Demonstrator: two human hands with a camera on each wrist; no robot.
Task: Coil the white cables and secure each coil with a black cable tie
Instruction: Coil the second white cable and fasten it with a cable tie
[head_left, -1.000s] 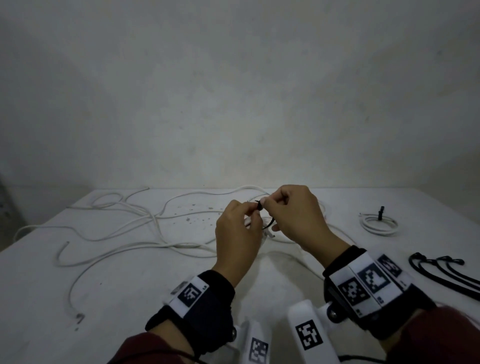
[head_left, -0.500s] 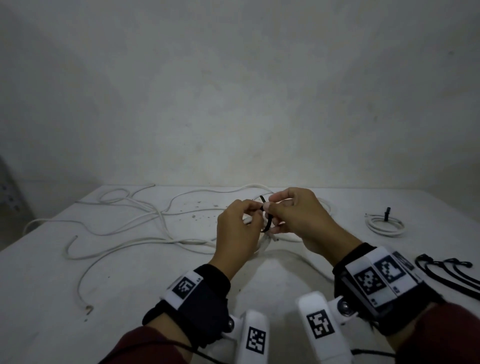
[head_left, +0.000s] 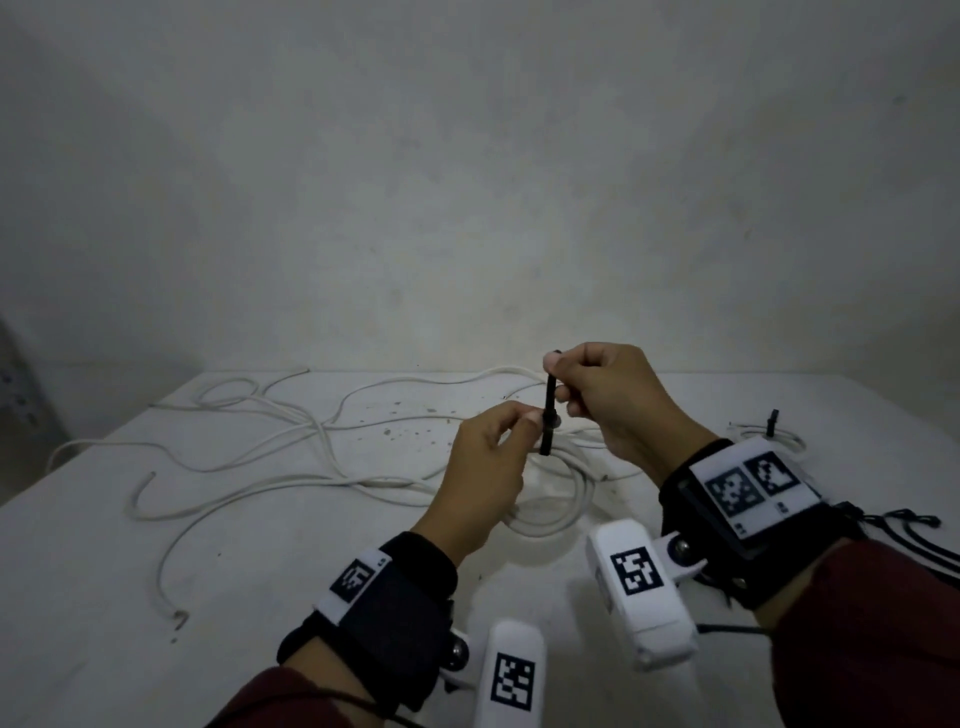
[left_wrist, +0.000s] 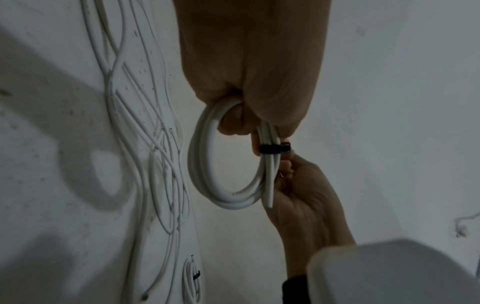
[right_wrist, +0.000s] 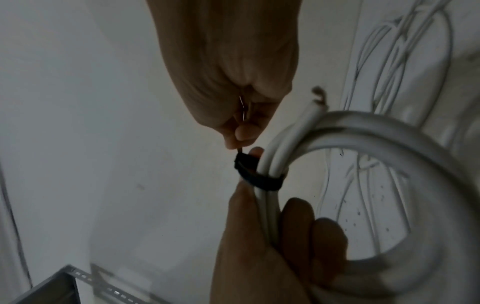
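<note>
Left hand (head_left: 485, 470) grips the coil (left_wrist: 207, 164); right hand (head_left: 618, 400) pinches the tie (head_left: 548, 415) tail, looped round it.

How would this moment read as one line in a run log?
left hand: holds coil | right hand: pulls tie tail up | tie: around coil

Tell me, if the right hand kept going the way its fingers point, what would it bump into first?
Probably the left hand. The right hand pinches the black cable tie and points left across it; the left hand's fingertips sit just beyond, holding the white coil. Depth is hard to judge.
</note>
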